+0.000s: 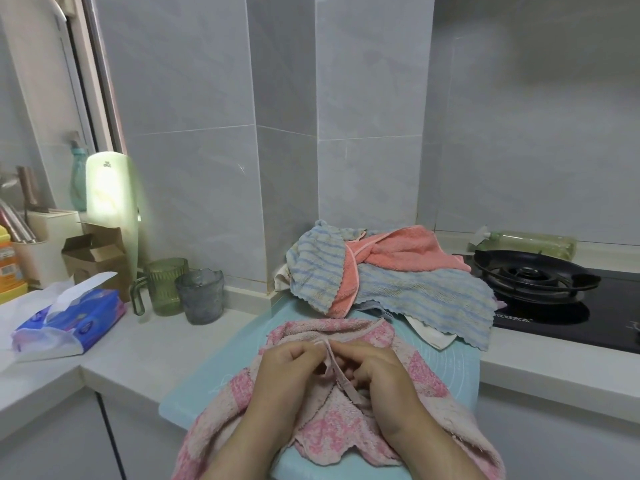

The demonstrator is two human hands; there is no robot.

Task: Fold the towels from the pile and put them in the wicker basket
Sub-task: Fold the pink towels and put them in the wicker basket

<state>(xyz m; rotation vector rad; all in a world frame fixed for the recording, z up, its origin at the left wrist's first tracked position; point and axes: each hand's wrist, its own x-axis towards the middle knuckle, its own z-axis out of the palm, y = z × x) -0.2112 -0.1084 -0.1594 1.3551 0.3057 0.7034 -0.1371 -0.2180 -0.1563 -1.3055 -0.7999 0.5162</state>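
Left hand [291, 370] and right hand [379, 372] both pinch the edges of one pink towel [339, 427] on the worktop [173, 348]. The pile [415, 289] behind shows one coral towel [405, 249]. Two cups [199, 296] stand to the left.

I see nubbly pink terry towel [346, 420] on a smooth matt silicone mat [214, 368], ribbed glass cups [166, 285], glossy black hob [568, 327].

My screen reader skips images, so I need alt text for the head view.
The left hand and right hand pinch the edges of a pink towel together over a light blue mat on a kitchen counter. Behind it lies a pile of striped and coral towels, beside a gas burner.
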